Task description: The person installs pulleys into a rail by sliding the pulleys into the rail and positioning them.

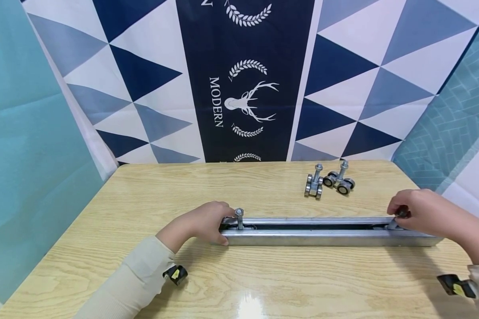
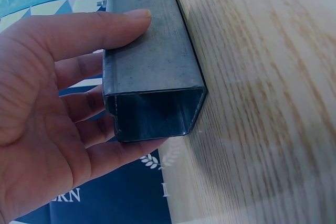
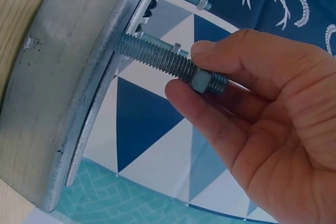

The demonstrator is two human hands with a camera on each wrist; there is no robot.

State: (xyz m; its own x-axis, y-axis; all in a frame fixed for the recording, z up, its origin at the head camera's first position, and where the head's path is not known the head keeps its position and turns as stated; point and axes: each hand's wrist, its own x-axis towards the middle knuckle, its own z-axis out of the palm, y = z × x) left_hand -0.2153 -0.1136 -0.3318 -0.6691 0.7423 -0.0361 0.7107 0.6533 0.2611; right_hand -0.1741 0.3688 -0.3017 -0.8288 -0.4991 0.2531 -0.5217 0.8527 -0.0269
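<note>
A long galvanized steel C-channel rail (image 1: 315, 239) lies crosswise on the table with its slot facing up. My left hand (image 1: 208, 223) grips its left end, the thumb on the near wall and the fingers around the far side. In the left wrist view the rail's square end opening (image 2: 157, 114) shows. Beside that hand, one roller trolley's bolt (image 1: 239, 217) stands up out of the slot. At the right end my right hand (image 1: 425, 212) pinches another trolley's threaded bolt (image 3: 157, 56) near its nut (image 3: 200, 81). Its lower part is hidden inside the rail.
Two more roller trolleys, one upright (image 1: 313, 182) and one turned at an angle (image 1: 339, 179), stand on the wooden table (image 1: 263, 270) behind the rail. A patterned cloth (image 1: 243, 88) hangs along the table's back edge.
</note>
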